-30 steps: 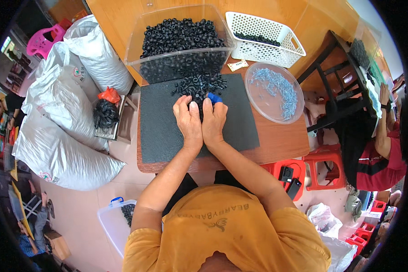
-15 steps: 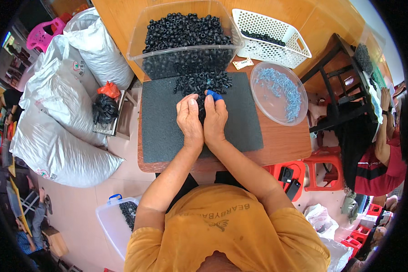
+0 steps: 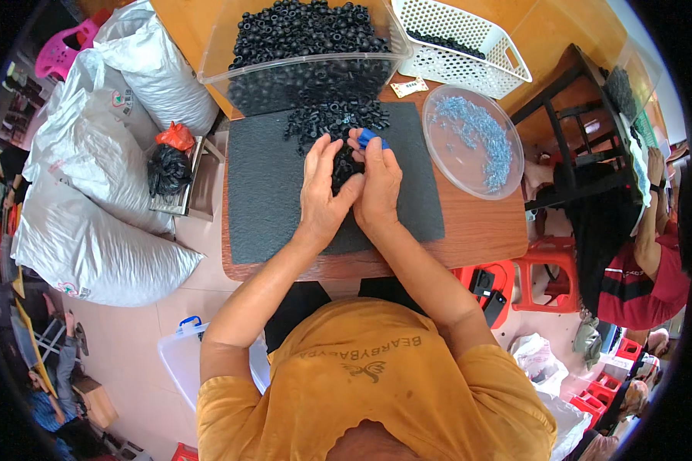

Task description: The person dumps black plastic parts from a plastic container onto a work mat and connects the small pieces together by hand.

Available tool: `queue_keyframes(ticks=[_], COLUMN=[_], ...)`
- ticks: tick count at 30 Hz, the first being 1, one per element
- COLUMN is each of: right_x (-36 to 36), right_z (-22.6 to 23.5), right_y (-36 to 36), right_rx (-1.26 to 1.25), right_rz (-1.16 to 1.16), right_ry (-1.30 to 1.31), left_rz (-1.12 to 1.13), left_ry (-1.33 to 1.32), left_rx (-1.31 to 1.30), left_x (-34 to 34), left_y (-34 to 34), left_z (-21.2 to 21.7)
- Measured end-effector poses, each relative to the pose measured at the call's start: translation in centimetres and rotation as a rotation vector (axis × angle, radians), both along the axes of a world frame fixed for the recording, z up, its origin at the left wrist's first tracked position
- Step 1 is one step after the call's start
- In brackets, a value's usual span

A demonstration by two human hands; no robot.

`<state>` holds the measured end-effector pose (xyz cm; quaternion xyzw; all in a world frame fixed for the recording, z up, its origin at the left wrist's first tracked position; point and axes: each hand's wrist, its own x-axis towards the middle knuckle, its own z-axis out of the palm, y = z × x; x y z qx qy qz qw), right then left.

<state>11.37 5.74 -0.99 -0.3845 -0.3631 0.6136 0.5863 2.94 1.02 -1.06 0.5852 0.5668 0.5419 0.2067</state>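
Both hands are cupped around a clump of small black plastic parts (image 3: 344, 170) over a dark grey mat (image 3: 265, 200). My left hand (image 3: 321, 192) curves along the clump's left side, its thumb reaching across to the other palm. My right hand (image 3: 379, 188) closes in from the right, with a blue cover (image 3: 367, 139) on a finger. Palms and some fingertips are hidden, and I cannot tell whether the clump is lifted off the mat. Just beyond the fingers lies a loose pile of the same black parts (image 3: 327, 117).
A clear bin (image 3: 207, 77) heaped with black parts stands behind the mat. Right of it are a white perforated basket (image 3: 507, 77) and a round tray (image 3: 455, 174) of small bluish pieces. White sacks (image 3: 104, 246) lean at left; red stools (image 3: 550, 276) stand at right.
My hands have parted at the fingers and moved slightly toward the pile, so the black parts between them now show. The view has shifted a little.
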Motion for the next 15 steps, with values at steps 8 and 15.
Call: queue_keyframes(ticks=[8,15], right_x=[2.2,3.6], right_z=[0.1,0.4], right_y=[0.2,-0.1], right_rx=[0.006,-0.019], right_rz=[-0.01,-0.027], right_ry=[-0.037,0.063], left_rz=[-0.267,-0.307], left_ry=[0.559,0.837], left_rx=[-0.089,-0.056], left_x=[-2.3,-1.6], left_y=[-0.6,0.1], left_z=[0.5,1.3])
